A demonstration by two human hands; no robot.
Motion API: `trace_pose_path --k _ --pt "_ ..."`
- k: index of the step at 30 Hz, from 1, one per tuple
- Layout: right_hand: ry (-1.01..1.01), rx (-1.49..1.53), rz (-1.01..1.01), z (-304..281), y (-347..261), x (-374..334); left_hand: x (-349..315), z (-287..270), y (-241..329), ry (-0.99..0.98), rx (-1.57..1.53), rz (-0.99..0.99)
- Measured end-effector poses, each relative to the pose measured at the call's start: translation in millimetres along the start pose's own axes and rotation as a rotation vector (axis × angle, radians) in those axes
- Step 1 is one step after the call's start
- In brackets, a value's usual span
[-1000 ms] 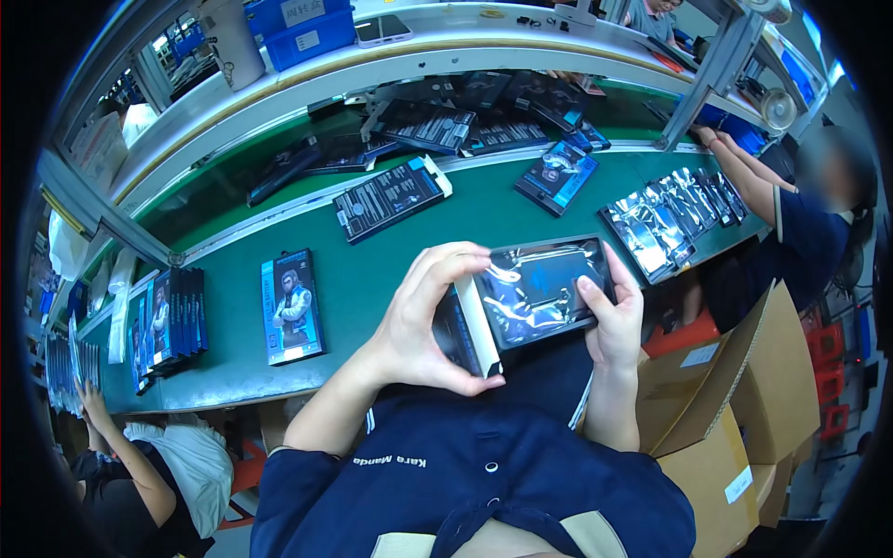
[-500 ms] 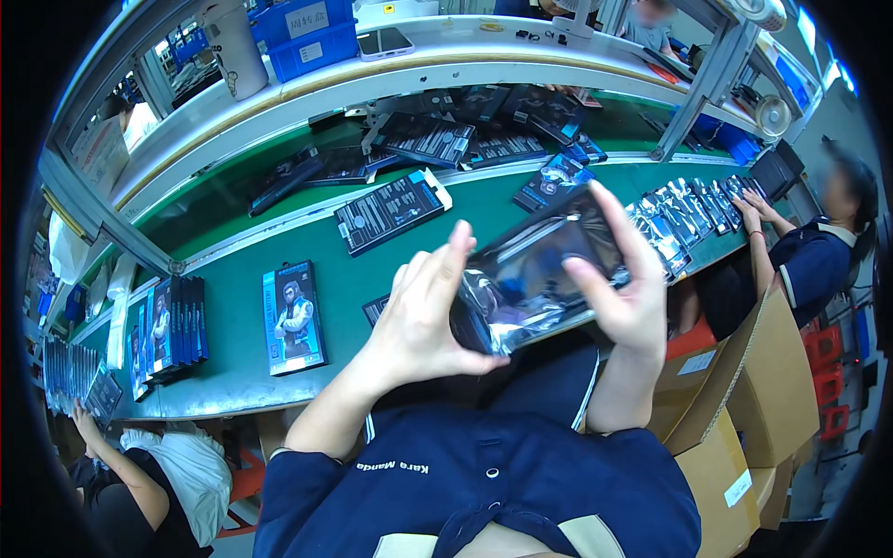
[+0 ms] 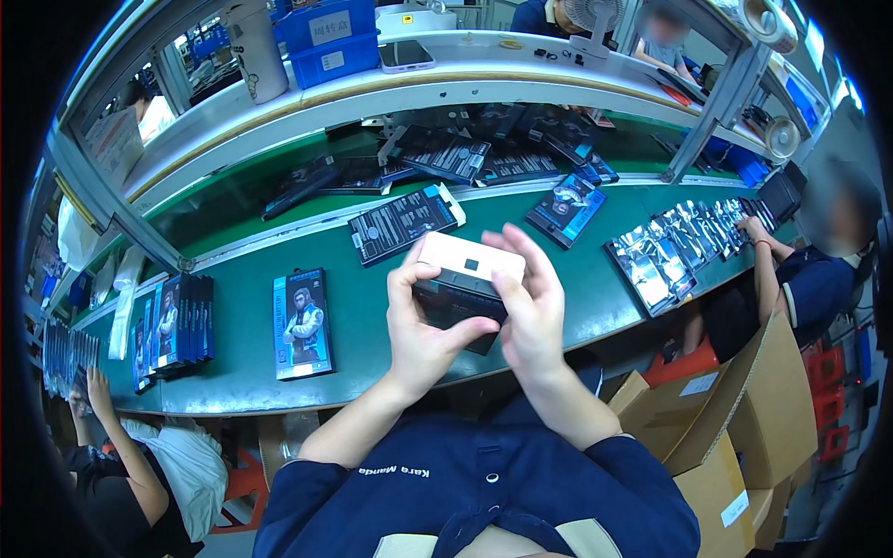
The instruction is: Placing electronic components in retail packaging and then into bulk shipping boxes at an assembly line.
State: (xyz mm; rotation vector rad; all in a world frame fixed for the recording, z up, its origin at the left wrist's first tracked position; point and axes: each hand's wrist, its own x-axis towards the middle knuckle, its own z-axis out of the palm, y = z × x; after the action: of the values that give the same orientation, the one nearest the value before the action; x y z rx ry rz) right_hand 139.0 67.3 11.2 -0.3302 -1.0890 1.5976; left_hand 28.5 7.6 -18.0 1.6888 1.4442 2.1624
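Both hands are raised over the near edge of the long green workbench (image 3: 372, 325), gripping one flat rectangular package (image 3: 462, 284) with a pale end flap and a dark body. The left hand (image 3: 423, 325) is closed on its left end, thumb underneath on the dark face and fingers curled over the pale flap. The right hand (image 3: 530, 312) clasps the right end, fingers bent over the flap and thumb at the lower edge.

On the bench left of the held package, one blue printed box with a figure on its front (image 3: 301, 324) lies flat. Further left stands one row of matching blue boxes on edge (image 3: 172, 325); their exact count cannot be told. Behind the held package lies one dark rectangular package with white print (image 3: 405, 223), and to its right one smaller blue package (image 3: 566, 208). Right of the held package is a fanned row of glossy dark packs (image 3: 674, 246), too overlapped to count. One seated co-worker's hand (image 3: 749, 226) touches that row. Below it stand open brown cardboard cartons (image 3: 744, 409).
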Motion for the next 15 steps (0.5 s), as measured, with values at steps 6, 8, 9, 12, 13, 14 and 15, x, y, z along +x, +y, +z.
trace_pose_path --k 6,8,9,12,13,14,15 --pt "-0.180 -0.530 -0.578 -11 26 1 13 -9 9 0.059 -0.568 -0.297" --pt "-0.199 -0.302 -0.355 -10 25 4 13 -7 11 0.077 -0.534 -0.330" --pt "-0.197 -0.303 -0.353 -5 24 2 13 -6 11 0.097 -0.499 -0.362" --pt "-0.040 -0.054 -0.203 5 22 -6 10 -7 8 0.110 -0.448 -0.329" --pt "-0.090 -0.108 -0.244 3 22 -4 13 -5 12 0.160 -0.509 -0.332" --pt "-0.141 -0.162 -0.284 1 23 -2 12 -4 10 0.164 -0.509 -0.333" --pt "-0.167 -0.262 -0.404 -4 30 -1 10 -5 7 0.141 -0.462 -0.232"
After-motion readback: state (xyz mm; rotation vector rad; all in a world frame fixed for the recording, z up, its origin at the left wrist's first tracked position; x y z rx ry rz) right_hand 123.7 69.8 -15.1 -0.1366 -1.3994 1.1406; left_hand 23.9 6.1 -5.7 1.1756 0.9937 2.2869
